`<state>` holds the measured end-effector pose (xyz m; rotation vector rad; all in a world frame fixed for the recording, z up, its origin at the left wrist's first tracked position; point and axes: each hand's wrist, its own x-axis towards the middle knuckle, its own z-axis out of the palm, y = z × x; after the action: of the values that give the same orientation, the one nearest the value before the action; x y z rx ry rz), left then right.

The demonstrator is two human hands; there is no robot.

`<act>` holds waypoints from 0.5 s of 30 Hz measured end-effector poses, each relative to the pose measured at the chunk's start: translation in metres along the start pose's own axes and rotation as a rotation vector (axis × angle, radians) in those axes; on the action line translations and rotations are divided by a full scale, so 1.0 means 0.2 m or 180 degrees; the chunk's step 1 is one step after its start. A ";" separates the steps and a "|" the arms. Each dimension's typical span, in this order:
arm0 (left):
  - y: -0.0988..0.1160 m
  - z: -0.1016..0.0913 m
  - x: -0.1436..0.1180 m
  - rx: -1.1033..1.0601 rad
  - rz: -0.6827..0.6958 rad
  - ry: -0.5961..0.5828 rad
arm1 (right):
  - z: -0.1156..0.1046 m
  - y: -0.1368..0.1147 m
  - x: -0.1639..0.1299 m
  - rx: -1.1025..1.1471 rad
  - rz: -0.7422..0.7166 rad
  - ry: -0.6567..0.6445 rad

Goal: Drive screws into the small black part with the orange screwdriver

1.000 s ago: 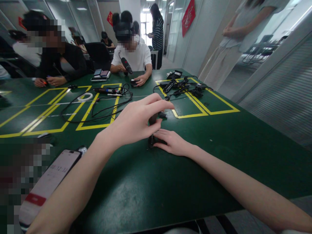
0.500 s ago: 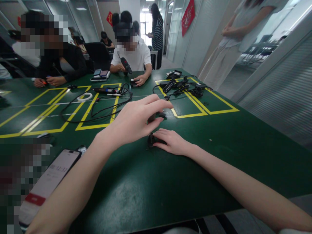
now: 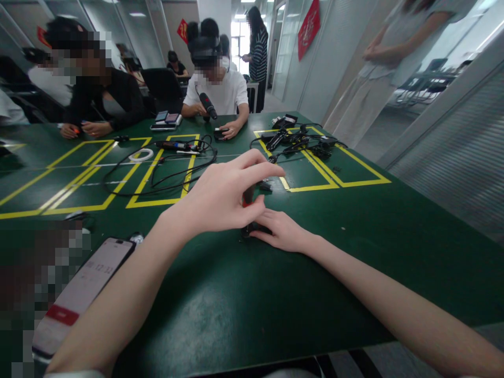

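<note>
My left hand (image 3: 224, 194) is raised over the table with its fingers curled round a dark, upright tool (image 3: 248, 196) that has a red patch. Most of this tool is hidden behind the hand, so its kind does not show. Just below, my right hand (image 3: 282, 231) rests on the table, its thumb and fingers closed on a small black part (image 3: 247, 230). My left thumb overlaps the right fingertips in the picture and covers some of the part. Beyond my hands lies another small black piece (image 3: 265, 186).
A phone (image 3: 84, 294) lies beside my left forearm. Farther off are a corded tool (image 3: 173, 146), a white ring (image 3: 140, 155) and a heap of black cables and parts (image 3: 291, 137) by yellow tape outlines. Across the table, a person (image 3: 218, 94) holds a black electric screwdriver (image 3: 208, 106).
My left hand has come slightly lower and closer to my right hand, and a red patch now shows behind it. My right hand keeps its hold on the black part. The view has shifted slightly.
</note>
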<state>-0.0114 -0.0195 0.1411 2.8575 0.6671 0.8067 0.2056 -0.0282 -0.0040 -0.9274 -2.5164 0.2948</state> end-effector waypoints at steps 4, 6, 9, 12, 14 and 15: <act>0.00 0.00 0.00 0.0064 0.0020 -0.0079 | 0.00 0.00 0.00 0.0014 -0.0014 0.0009; 0.00 0.01 0.00 0.0112 0.0016 -0.0017 | 0.00 0.00 0.00 0.0012 -0.0029 0.0005; 0.00 0.00 0.00 0.0101 0.0024 0.0028 | 0.01 0.01 0.00 0.0006 -0.0022 -0.0002; 0.01 -0.02 -0.01 0.0058 0.0062 -0.0036 | 0.01 0.01 0.00 0.0011 0.0002 0.0009; 0.01 -0.03 -0.01 -0.0005 0.0108 -0.0040 | 0.00 0.01 0.00 0.0032 -0.0010 0.0018; 0.01 -0.04 -0.01 -0.0058 0.0121 -0.0038 | 0.00 0.01 0.00 0.0046 -0.0019 0.0022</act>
<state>-0.0153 -0.0224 0.1471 2.8647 0.6025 0.7959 0.2056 -0.0272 -0.0050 -0.9137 -2.5070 0.3071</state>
